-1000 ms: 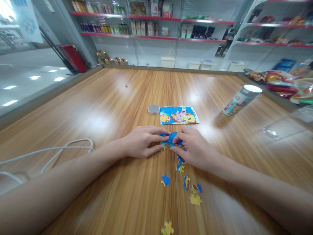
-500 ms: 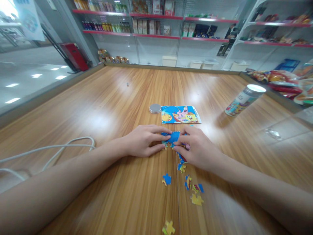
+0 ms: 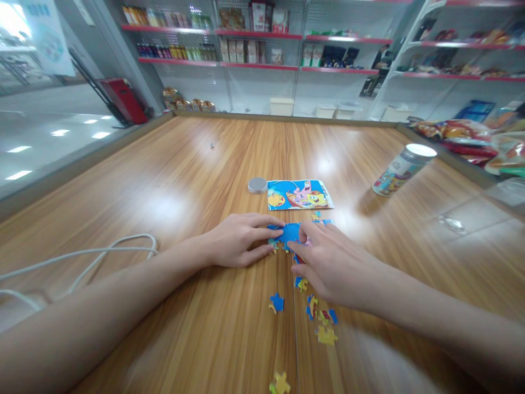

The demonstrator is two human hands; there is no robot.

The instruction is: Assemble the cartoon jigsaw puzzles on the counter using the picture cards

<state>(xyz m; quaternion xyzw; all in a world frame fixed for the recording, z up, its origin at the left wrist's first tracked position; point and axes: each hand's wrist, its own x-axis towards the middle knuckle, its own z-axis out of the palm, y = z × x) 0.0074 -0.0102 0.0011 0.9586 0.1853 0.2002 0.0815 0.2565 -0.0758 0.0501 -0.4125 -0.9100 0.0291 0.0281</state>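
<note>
A partly joined jigsaw puzzle, mostly blue on its visible part, lies flat on the table between my hands. The outstretched fingers of my left hand rest on its left edge, spread apart. My right hand is bent over the right part, thumb and index finger close together on the puzzle, covering much of it. Just beyond lies the cartoon reference picture. Nearer to me are loose pieces: a blue one, a yellow one, another yellow one and several more.
A round metal lid lies left of the picture. To the right stands a printed cylindrical can. A white cable loops by my left forearm. Bagged snacks lie past the table's right edge; stocked shelves stand behind.
My right hand has shifted slightly towards me, its fingers rearranged on the puzzle, uncovering some of the top right edge. My left hand stays on the left edge. The view has moved slightly.
</note>
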